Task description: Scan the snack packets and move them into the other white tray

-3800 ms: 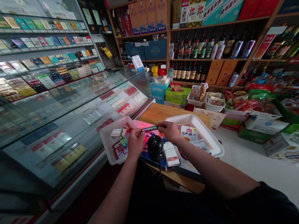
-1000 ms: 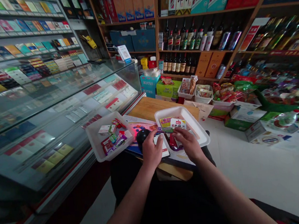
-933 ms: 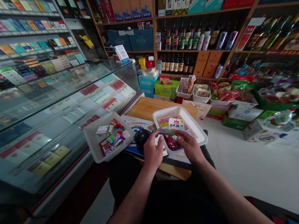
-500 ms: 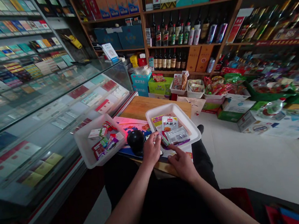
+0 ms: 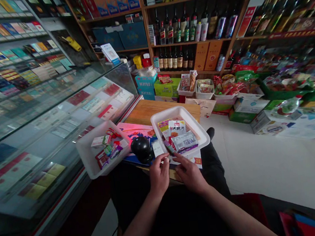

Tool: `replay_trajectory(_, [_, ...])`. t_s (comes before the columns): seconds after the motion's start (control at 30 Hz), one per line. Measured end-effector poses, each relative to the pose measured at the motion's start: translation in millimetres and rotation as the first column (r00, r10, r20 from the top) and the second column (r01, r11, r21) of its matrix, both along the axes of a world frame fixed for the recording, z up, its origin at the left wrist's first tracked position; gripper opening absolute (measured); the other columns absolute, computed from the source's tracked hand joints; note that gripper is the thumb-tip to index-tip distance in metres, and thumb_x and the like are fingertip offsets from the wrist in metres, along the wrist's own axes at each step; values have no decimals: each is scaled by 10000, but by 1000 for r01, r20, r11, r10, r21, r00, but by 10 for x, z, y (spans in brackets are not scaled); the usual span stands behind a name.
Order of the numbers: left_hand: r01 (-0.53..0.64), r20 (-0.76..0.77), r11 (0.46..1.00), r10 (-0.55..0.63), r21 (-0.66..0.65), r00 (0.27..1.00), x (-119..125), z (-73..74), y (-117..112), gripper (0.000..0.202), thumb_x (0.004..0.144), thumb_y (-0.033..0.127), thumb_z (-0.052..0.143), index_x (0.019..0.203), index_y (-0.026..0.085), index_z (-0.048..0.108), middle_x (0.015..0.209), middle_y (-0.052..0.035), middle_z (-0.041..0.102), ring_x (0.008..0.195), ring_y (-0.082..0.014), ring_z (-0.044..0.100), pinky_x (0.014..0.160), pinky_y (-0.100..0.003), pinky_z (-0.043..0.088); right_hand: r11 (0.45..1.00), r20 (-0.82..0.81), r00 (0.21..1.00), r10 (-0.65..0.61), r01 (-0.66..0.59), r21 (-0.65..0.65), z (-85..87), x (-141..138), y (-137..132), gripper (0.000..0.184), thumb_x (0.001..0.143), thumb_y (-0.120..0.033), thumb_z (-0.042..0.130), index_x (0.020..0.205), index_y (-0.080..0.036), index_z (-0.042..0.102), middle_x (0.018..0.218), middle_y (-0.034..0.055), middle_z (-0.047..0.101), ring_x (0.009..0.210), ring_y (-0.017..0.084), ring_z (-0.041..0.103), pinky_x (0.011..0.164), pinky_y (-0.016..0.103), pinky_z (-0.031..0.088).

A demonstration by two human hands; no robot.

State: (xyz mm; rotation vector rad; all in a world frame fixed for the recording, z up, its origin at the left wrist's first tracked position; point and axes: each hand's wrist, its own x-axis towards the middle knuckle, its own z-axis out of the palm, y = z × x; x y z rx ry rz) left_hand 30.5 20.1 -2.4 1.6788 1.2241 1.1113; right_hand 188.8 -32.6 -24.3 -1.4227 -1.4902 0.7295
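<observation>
My left hand (image 5: 159,174) is low in front of the white tray (image 5: 205,137), its thumb and fingertips drawn together; what they may hold is too small to make out. A narrow purple-and-green packet (image 5: 169,147) leans along the tray's near left side. My right hand (image 5: 192,173) has its index finger stretched to the packet's lower end, with the thumb apart. Inside the tray are a silver packet (image 5: 185,142) and a white snack packet (image 5: 177,127). A phone (image 5: 157,148) with a lit screen stands beyond my left fingertips, beside a round black object (image 5: 142,149).
On the left, a second white bin (image 5: 86,157) holds several small colourful packets. The wooden table (image 5: 156,110) meets a glass display counter (image 5: 60,118). Snack bins and a carton (image 5: 270,125) stand on the floor at right, below shelves of bottles (image 5: 179,58).
My left hand has drawn down and back from the narrow packet's upper end, uncovering the phone screen. My right index finger stays by the packet's lower end. The view has shifted slightly.
</observation>
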Motion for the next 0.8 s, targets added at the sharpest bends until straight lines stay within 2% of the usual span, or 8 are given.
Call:
replay_trajectory(0.17, [16,26,998,-18,54,1000,-71,-120,-122,263,995,380,559,1112,211,723,1154,-85,759,1098,-222,701,949,-323,532,998,26,1000,13,-15,55,-96,16,-6,404,935,-179,555,1323,-244,647,1521,104,545,1311,258,605,1122,469,494])
replay_trajectory(0.3, [21,3,998,-21,51,1000,-122,-131,-161,261,1001,375,545,1065,198,727,1078,-81,770,1016,-211,712,901,-302,530,997,48,999,13,-16,69,-135,20,1,389,954,-179,545,1325,-250,636,1513,99,553,1316,251,602,1126,464,497])
replay_trajectory(0.43, [79,-20,996,-79,-43,997,-180,-226,-214,280,1003,384,530,978,180,719,928,-64,761,854,-188,698,805,-272,517,996,84,996,27,-34,83,-170,32,3,406,964,-171,530,1353,-254,611,1531,98,534,1340,246,585,1133,456,494])
replay_trajectory(0.6, [177,-26,970,-184,-164,983,-304,-474,-264,291,984,394,539,865,178,694,818,-50,730,773,-181,667,754,-258,490,990,152,988,34,-54,127,-210,26,-4,436,962,-150,511,1381,-246,585,1529,104,535,1407,248,523,1162,458,464])
replay_trajectory(0.8, [150,-61,950,-173,-275,983,-444,-685,-235,359,957,470,539,806,175,678,770,-48,709,754,-195,642,740,-275,469,992,180,983,20,-41,117,-222,-23,-16,477,947,-137,499,1406,-251,567,1550,101,513,1424,237,506,1173,439,455])
